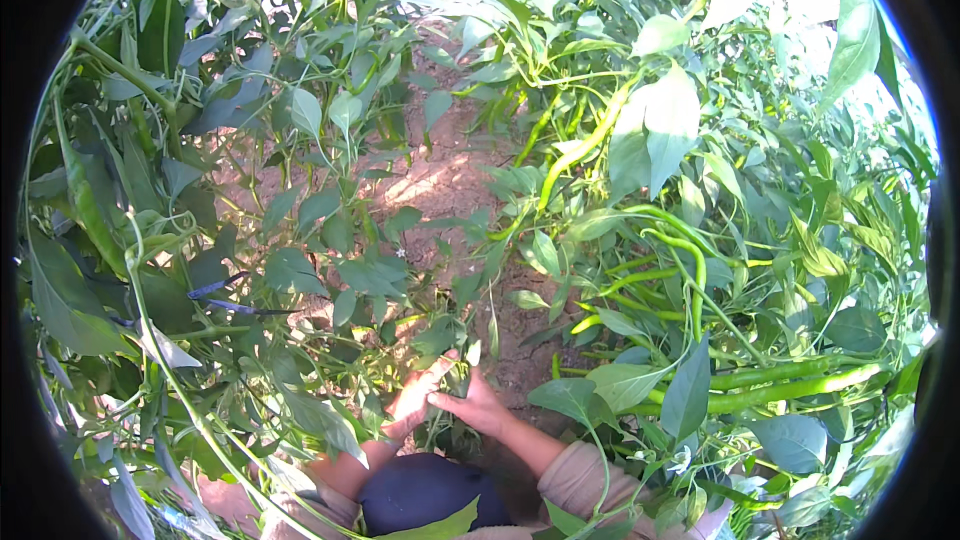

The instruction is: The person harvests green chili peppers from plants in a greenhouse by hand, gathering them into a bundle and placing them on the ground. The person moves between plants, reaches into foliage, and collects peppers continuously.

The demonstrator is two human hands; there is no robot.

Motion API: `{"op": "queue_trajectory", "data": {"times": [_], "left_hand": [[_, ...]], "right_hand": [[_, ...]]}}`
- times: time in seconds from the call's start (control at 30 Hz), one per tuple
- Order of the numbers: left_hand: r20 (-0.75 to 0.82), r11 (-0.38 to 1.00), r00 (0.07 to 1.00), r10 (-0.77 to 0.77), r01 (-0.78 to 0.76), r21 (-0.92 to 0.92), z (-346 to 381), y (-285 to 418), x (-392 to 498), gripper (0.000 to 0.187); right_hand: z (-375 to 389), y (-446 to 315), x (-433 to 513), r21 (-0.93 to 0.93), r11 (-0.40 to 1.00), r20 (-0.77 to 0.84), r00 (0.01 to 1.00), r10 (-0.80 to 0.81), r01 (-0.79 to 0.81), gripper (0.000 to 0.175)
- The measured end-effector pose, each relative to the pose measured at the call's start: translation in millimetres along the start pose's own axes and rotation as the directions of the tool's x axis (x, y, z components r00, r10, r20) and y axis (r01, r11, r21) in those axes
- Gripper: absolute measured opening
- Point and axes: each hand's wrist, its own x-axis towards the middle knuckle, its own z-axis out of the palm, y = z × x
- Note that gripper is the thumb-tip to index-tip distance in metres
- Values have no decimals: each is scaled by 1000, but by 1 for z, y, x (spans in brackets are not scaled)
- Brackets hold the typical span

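Observation:
Low in the middle of the head view, my left hand point(420, 394) and my right hand point(474, 401) are close together among the leaves of a pepper plant point(439, 334). Thumbs and fingers nearly meet around leafy growth there. Leaves and blur hide what, if anything, each hand grips. Both forearms reach in from the bottom edge, in rolled beige sleeves point(585, 476), with a dark rounded cloth surface point(427, 491) between them. Long green chili peppers point(795, 382) hang or lie in the foliage to the right of my right hand.
Dense pepper plants line both sides of a dry, cracked soil path point(442, 172). A curved green pepper point(589, 146) hangs at the upper right, another pepper point(94, 210) at the far left. A blue strip or tie point(217, 285) is among the left stems. Long stems cross the lower left.

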Motion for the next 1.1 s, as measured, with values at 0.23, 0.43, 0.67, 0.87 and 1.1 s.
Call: {"op": "queue_trajectory", "data": {"times": [0.23,0.43,0.67,0.87,1.1], "left_hand": [[104,932,993,-55,14,361,-29,26,-9,46],[392,844,907,156,-328,423,-40,9,-12,59],[436,830,871,-228,-60,555,35,77,-17,42],[267,896,946,-185,51,441,75,144,-58,57],[-81,953,955,286,-292,-76,142,197,-22,34]], "right_hand": [[-50,-64,34,-92,983,549,832,-84,160,50],[-101,-195,69,-298,743,-285,687,-669,600,22],[-195,-246,162,-929,306,-154,531,-833,209,60],[-341,-246,158,-907,-27,-371,826,-423,-421,73],[-414,-214,152,-915,40,-368,793,-486,-400,69]]}}
